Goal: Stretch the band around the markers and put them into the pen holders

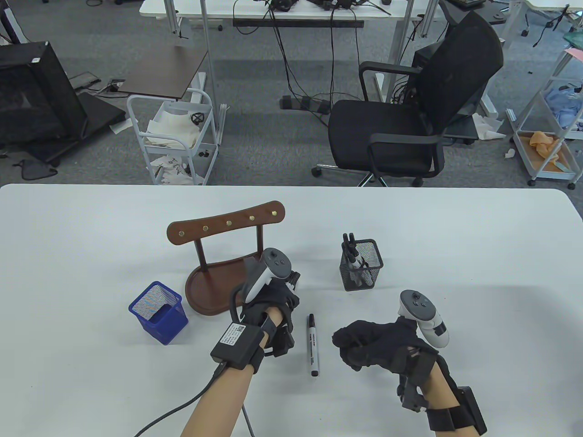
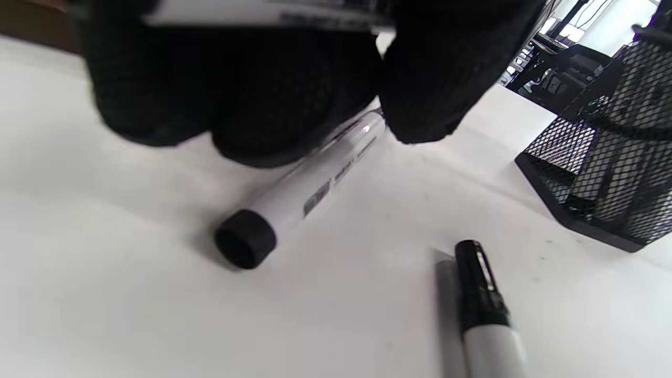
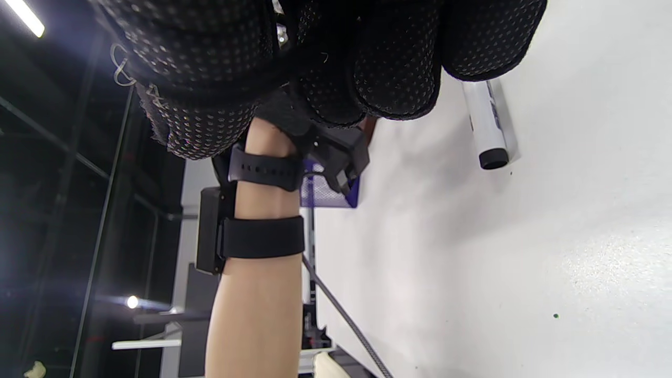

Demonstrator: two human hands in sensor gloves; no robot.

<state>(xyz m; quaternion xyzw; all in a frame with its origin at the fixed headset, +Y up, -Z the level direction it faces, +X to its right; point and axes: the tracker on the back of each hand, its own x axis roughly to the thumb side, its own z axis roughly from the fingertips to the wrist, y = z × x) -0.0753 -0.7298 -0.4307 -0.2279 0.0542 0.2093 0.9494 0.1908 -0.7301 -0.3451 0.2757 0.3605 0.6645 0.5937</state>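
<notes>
My left hand (image 1: 268, 307) reaches down beside the wooden stand. In the left wrist view its curled fingers (image 2: 236, 89) and thumb close on the end of a white marker (image 2: 299, 197) that slopes to the table, and a second white barrel (image 2: 262, 16) lies across them. Another black-capped marker (image 1: 313, 344) lies loose between the hands, also seen as marker (image 2: 483, 310) and marker (image 3: 485, 126). My right hand (image 1: 364, 346) is curled into a fist just right of it; a thin pale band loop (image 3: 121, 65) sticks out from its fingers (image 3: 394, 68). A black mesh holder (image 1: 362, 266) holds several markers.
A blue mesh holder (image 1: 158, 312) stands at the left. A wooden stand (image 1: 218, 259) with brass pegs is right behind my left hand. The black holder (image 2: 604, 173) is close on that hand's right. An office chair (image 1: 410, 118) stands beyond the table's far edge.
</notes>
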